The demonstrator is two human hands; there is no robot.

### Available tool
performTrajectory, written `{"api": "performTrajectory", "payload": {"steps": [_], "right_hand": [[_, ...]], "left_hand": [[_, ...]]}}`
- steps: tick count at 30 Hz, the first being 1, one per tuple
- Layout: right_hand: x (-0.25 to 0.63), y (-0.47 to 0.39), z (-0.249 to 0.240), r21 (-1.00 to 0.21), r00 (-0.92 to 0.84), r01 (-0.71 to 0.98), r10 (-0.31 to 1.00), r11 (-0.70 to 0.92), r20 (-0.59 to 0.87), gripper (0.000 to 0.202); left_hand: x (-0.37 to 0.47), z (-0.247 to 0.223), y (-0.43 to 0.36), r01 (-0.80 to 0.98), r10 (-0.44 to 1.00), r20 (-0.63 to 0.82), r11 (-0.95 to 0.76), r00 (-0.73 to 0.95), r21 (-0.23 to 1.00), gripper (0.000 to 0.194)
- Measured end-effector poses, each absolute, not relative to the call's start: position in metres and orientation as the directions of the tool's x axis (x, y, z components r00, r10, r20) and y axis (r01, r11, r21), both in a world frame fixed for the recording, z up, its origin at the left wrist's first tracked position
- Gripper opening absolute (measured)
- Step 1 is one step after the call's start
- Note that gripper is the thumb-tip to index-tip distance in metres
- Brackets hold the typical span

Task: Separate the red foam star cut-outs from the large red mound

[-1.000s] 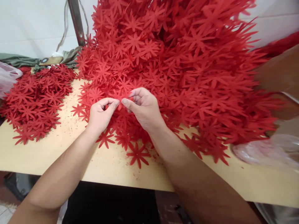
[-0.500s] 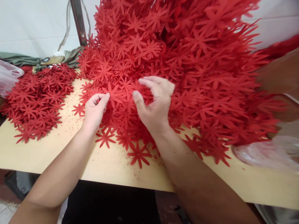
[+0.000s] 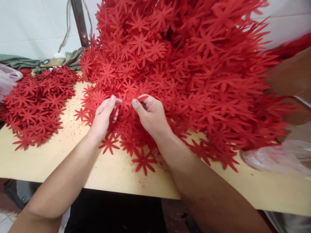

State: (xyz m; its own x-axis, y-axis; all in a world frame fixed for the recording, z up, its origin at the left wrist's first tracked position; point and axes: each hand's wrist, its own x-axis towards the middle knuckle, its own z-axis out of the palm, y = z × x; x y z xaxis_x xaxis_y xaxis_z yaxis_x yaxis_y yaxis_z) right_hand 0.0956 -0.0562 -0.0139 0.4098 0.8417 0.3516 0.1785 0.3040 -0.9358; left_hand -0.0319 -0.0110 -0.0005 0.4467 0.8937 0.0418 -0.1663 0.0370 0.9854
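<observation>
My right hand (image 3: 152,114) pinches a red flower-shaped cutout (image 3: 143,98) between thumb and fingers. One long petal sticks out above the fingers, and the rest blends into the red pile behind. Just to the left, my left hand (image 3: 103,113) has its thumb raised and its fingers apart, close to the cutout's left side. Whether a fingertip still touches it I cannot tell. Beneath and behind both hands rises a big heap of the same red cutouts (image 3: 184,81). A single red flower cutout (image 3: 144,160) lies flat near the table's front.
A smaller pile of darker red cutouts (image 3: 40,103) sits on the left of the pale table (image 3: 60,161). Clear plastic (image 3: 272,157) lies at the right. A plastic bag (image 3: 9,81), a green cloth (image 3: 19,61) and a metal post (image 3: 79,24) are at the back left.
My right hand has come left and down and closed on the red cutout that my left hand was pinching. My left fingers have loosened and spread.
</observation>
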Motion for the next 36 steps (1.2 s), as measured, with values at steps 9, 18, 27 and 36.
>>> {"api": "performTrajectory", "payload": {"steps": [9, 18, 27, 36], "right_hand": [[0.104, -0.052, -0.025, -0.816, 0.519, 0.529, 0.673, 0.231, 0.527, 0.029], [0.110, -0.054, -0.025, -0.679, 0.456, 0.732, 0.699, 0.058, 0.551, 0.031], [0.093, -0.076, 0.001, -0.387, 0.045, 0.850, 0.684, 0.356, 0.728, 0.022], [0.048, -0.088, -0.005, -0.566, -0.649, 0.645, 0.759, 0.513, -0.052, 0.029]], "left_hand": [[-0.033, 0.003, -0.009, -0.200, 0.849, -0.115, 0.250, 0.516, 0.948, 0.036], [-0.051, 0.020, -0.011, 0.146, 0.556, 0.007, -0.230, 0.831, 0.962, 0.020], [-0.048, 0.004, 0.015, 0.015, 0.844, 0.300, -0.342, 0.444, 0.940, 0.019], [-0.048, -0.002, 0.018, -0.035, 0.911, 0.310, -0.313, 0.272, 0.949, 0.019]]}}
